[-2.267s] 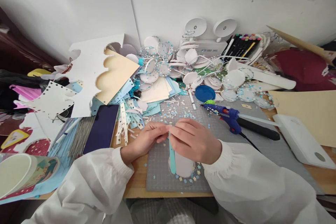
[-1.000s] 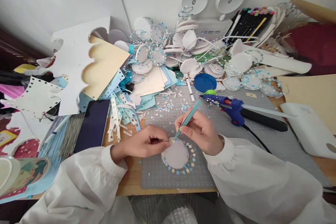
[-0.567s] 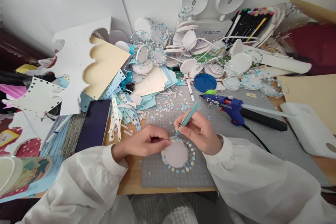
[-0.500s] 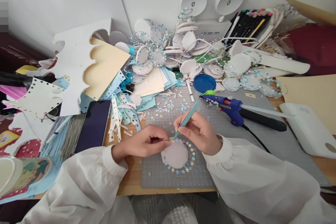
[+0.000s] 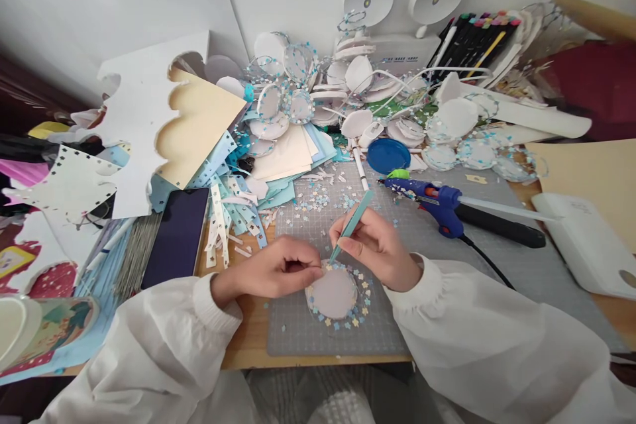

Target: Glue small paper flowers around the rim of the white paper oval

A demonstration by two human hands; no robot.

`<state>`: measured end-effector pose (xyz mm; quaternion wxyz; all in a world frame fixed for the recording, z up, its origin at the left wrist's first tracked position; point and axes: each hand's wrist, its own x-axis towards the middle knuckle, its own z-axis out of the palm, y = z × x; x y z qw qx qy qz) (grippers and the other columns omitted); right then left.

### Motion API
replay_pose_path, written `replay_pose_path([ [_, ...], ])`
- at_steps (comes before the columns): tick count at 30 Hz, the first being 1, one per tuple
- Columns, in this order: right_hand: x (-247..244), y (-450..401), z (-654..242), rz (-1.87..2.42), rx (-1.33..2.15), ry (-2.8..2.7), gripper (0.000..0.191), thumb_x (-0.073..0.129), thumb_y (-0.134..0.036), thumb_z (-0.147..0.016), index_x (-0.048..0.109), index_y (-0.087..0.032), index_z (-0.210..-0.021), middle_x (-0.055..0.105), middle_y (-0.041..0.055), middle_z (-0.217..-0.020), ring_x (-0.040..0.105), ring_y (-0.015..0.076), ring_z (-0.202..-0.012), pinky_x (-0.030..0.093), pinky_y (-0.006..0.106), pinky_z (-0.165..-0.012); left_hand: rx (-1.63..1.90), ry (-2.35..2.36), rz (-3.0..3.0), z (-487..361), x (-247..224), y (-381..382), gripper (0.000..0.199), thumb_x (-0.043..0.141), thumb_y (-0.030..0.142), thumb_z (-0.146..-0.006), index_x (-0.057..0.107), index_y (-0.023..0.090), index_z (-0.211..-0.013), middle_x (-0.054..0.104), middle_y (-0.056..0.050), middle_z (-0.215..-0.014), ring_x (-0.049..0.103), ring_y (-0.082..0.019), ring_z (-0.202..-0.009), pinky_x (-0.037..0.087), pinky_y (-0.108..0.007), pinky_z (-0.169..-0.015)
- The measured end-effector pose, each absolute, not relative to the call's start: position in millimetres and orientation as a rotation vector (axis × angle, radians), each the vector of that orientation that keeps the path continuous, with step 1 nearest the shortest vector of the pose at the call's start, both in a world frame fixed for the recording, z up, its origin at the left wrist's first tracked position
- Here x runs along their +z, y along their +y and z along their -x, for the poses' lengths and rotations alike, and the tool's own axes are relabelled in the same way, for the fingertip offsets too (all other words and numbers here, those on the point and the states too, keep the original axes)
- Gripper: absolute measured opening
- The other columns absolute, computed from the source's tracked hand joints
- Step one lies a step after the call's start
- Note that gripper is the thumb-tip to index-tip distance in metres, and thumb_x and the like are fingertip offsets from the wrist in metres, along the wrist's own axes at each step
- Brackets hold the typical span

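A round white disc (image 5: 334,294) lies on the grey cutting mat (image 5: 293,338), ringed by small pastel blue, yellow and white paper flowers (image 5: 365,301). My left hand (image 5: 281,268) is closed in a pinch at the disc's upper left edge; whatever is between its fingertips is hidden. Held like a pen in my right hand (image 5: 375,248) are teal tweezers (image 5: 352,224), slanting down with their tips at the disc's upper rim, close to my left fingertips. Many loose tiny paper flowers (image 5: 318,202) are scattered on the mat beyond my hands.
A blue glue gun (image 5: 442,202) with its cord lies to the right. Behind stand a blue lid (image 5: 388,156), a white marker (image 5: 360,169) and piled white discs with beaded wire (image 5: 301,106). Left are paper strips (image 5: 218,225), a phone (image 5: 175,238) and cut foam board (image 5: 134,126).
Both hands stay almost where they were at the disc. The tweezers' tilt has shifted very slightly, and the camera view has moved a little.
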<state>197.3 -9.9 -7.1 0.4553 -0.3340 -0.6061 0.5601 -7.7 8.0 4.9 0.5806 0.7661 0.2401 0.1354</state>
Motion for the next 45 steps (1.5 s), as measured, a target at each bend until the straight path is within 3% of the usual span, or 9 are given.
replay_pose_path([
  [16, -7.8, -9.8, -196.4, 0.858, 1.434, -1.475, 0.021, 0.058, -0.039, -0.088, 0.051, -0.02, -0.087, 0.057, 0.0034, -0.08, 0.054, 0.0135, -0.067, 0.047, 0.029, -0.061, 0.311, 0.57, -1.785, 9.9, 3.9, 7.3, 0.035, 0.046, 0.034, -0.091, 0.042, 0.015, -0.061, 0.034, 0.004, -0.057, 0.031, -0.009, -0.052, 0.025, -0.023, -0.048],
  [26, -12.6, 1.5, -197.3, 1.088, 1.061, -1.241, 0.024, 0.069, -0.032, -0.08, 0.047, -0.023, -0.085, 0.059, 0.0022, -0.083, 0.06, 0.016, -0.075, 0.051, 0.031, -0.066, 0.327, 0.534, -1.79, 9.5, 3.4, 8.2, 0.035, 0.047, 0.03, -0.091, 0.041, 0.016, -0.06, 0.035, 0.003, -0.057, 0.032, -0.009, -0.053, 0.026, -0.024, -0.05],
  [38, -20.0, -5.8, -198.8, 1.111, 0.699, -1.8, 0.014, 0.064, -0.016, -0.08, 0.051, -0.022, -0.078, 0.062, 0.0038, -0.078, 0.06, 0.0195, -0.074, 0.046, 0.034, -0.067, 0.461, 0.468, -1.954, 6.5, -2.5, 7.0, 0.043, 0.053, 0.022, -0.087, 0.029, 0.018, -0.052, 0.031, 0.004, -0.05, 0.031, -0.009, -0.051, 0.026, -0.025, -0.053],
  [42, -16.8, -4.0, -199.6, 1.124, 0.785, -1.642, 0.013, 0.066, -0.02, -0.08, 0.053, -0.022, -0.077, 0.061, 0.0032, -0.075, 0.061, 0.0188, -0.072, 0.047, 0.033, -0.065, 0.53, 0.506, -1.925, 7.8, -3.7, 6.8, 0.05, 0.054, 0.026, -0.087, 0.022, 0.018, -0.05, 0.023, 0.006, -0.048, 0.024, -0.007, -0.047, 0.022, -0.025, -0.048],
  [45, -13.3, -0.5, -200.1, 1.101, 0.974, -1.393, 0.02, 0.071, -0.026, -0.078, 0.052, -0.022, -0.073, 0.059, 0.0015, -0.071, 0.061, 0.0179, -0.069, 0.049, 0.032, -0.062, 0.539, 0.66, -1.813, 7.5, 0.2, 6.3, 0.049, 0.05, 0.03, -0.089, 0.029, 0.017, -0.047, 0.027, 0.005, -0.047, 0.026, -0.007, -0.046, 0.022, -0.024, -0.046],
])
